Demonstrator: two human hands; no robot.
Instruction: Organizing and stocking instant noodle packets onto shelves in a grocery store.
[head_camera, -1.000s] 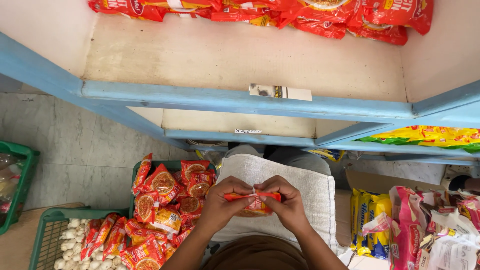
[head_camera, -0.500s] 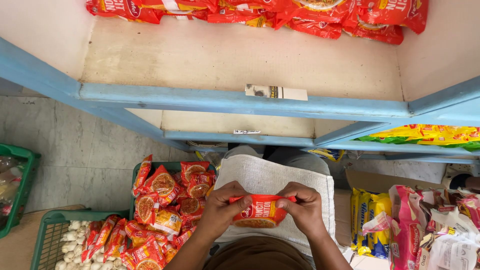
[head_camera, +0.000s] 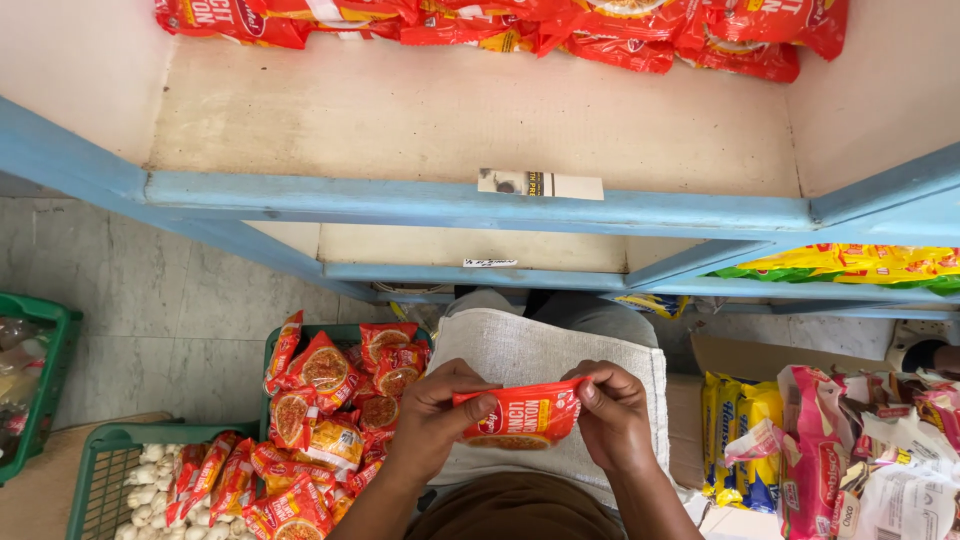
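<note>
Both hands hold one small red-and-orange snack packet (head_camera: 522, 414) flat above a grey-white cloth (head_camera: 545, 355) on my lap. My left hand (head_camera: 437, 412) pinches the packet's left end and my right hand (head_camera: 612, 412) pinches its right end. To my left, a green basket (head_camera: 100, 470) is heaped with several matching red packets (head_camera: 320, 400) and small white pieces. A row of the same red packets (head_camera: 520, 22) lies at the back of the upper shelf.
A blue-framed shelf unit (head_camera: 470, 208) with pale boards stands in front of me. Yellow-green packets (head_camera: 850, 265) lie on a lower shelf at right. Yellow and pink packs (head_camera: 800, 430) pile up on the right. Another green crate (head_camera: 40, 370) sits at far left on the tiled floor.
The packet was edge-on between my bunched fingertips; I have turned it flat, face toward me. My hands have spread apart to its two ends.
</note>
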